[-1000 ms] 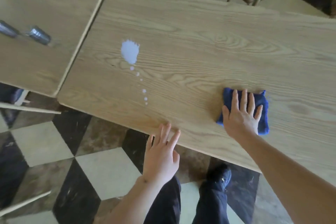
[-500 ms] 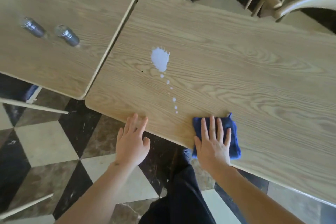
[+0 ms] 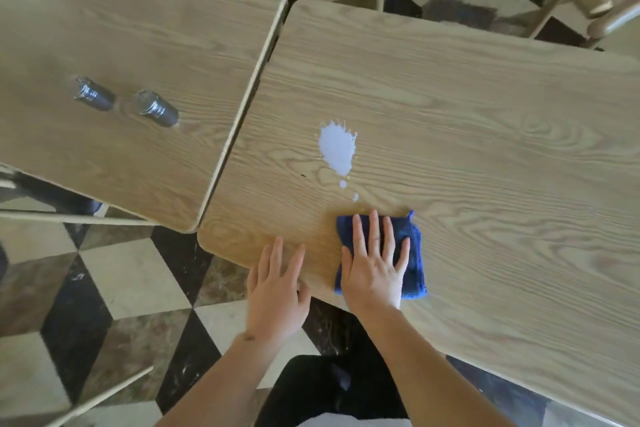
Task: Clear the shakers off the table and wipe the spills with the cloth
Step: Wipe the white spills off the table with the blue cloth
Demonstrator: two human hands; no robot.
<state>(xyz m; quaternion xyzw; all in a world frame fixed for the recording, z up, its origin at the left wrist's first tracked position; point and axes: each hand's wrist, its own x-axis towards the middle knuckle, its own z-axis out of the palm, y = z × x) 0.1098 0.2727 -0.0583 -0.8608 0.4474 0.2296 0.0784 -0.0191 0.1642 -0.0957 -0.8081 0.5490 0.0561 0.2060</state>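
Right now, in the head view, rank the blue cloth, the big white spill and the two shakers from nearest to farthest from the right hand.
1. Blue cloth, under the right hand.
2. White spill, ahead of the hand.
3. Nearer shaker, on the left table.
4. Farther shaker, further left.

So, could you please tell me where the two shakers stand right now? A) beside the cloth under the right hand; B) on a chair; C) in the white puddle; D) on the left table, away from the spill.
D: the two shakers stand on the left table, while the white spill and cloth lie on the adjoining table.
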